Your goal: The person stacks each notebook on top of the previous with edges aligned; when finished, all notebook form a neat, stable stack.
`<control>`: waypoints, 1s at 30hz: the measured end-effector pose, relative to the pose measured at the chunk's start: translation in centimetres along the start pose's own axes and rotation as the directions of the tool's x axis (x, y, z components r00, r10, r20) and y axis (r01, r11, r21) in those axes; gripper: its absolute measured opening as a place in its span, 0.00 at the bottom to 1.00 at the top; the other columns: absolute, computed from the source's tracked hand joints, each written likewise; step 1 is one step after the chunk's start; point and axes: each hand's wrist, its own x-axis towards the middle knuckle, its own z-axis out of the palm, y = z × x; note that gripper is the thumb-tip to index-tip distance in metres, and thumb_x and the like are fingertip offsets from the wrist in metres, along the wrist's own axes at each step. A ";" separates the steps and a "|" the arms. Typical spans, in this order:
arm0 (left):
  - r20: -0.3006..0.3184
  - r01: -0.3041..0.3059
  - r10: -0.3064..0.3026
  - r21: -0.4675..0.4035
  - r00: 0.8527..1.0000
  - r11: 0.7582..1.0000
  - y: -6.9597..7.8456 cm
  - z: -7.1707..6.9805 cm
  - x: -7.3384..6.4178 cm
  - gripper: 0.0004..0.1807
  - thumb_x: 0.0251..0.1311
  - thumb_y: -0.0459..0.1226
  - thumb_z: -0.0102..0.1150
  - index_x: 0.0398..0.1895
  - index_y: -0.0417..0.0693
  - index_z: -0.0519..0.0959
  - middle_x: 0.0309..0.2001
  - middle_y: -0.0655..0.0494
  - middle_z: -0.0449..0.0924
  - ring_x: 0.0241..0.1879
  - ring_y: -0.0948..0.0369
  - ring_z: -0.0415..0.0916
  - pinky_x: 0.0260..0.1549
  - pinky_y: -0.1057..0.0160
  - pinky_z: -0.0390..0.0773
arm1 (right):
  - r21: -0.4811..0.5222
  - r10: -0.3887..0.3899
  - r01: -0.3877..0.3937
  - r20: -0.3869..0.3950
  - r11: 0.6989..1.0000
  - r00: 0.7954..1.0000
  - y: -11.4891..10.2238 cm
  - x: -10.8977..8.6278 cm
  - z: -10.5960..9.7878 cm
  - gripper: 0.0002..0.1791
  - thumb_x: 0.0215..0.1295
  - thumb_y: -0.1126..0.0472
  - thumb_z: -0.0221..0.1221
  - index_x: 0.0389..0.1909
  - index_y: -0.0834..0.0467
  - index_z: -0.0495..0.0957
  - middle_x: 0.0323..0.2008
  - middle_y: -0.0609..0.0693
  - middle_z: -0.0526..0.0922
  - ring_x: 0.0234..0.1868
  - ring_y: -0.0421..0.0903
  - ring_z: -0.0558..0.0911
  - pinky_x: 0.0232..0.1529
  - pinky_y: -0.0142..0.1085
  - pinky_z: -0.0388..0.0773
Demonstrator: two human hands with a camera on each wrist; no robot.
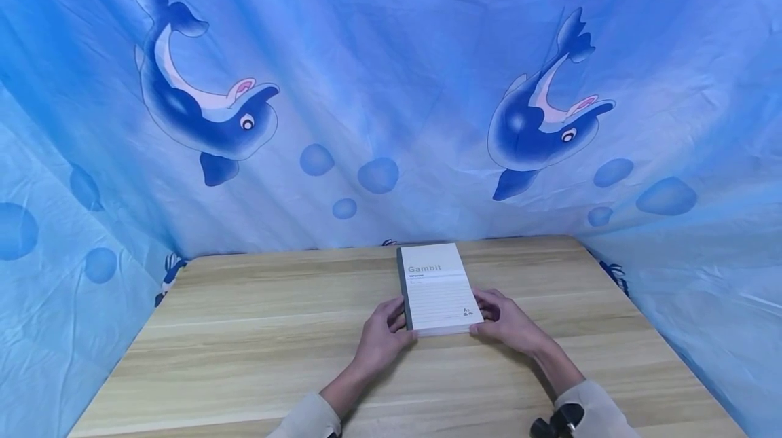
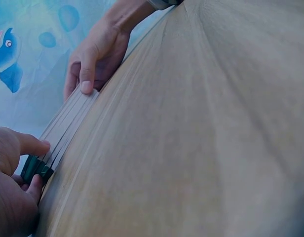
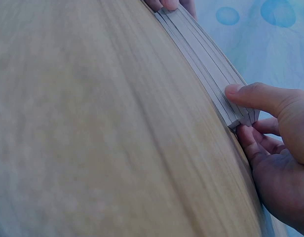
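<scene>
A stack of several notebooks [image 1: 436,292] lies on the wooden table, the top one with a white lined cover, the word "Gambit" and a dark spine strip on its left. My left hand [image 1: 381,339] holds the stack's near left corner, its thumb at the front edge and its curled fingers along the spines. At the opposite near corner, my right hand [image 1: 504,321] grips with its thumb on the front edge and fingers along the right side. Page edges [image 2: 68,123] of the layered notebooks show between both hands in the left wrist view; dark green spines [image 2: 37,168] sit beside the left fingers.
The light wooden table [image 1: 256,329] extends around the stack to both sides. Behind it hangs a blue curtain [image 1: 391,85] printed with dolphins and bubbles, which also runs along the left and right sides.
</scene>
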 end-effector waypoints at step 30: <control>0.027 -0.153 0.159 0.472 0.987 0.868 6.7 -8.0 0.5 0.44 0.63 0.57 0.66 0.79 0.55 0.63 0.80 0.46 0.59 0.74 0.39 0.65 0.68 0.32 0.70 | -0.359 -0.183 0.126 -0.130 0.925 0.975 -6.6 -0.2 -3.2 0.39 0.69 0.49 0.65 0.73 0.67 0.67 0.65 0.67 0.74 0.59 0.65 0.81 0.58 0.57 0.82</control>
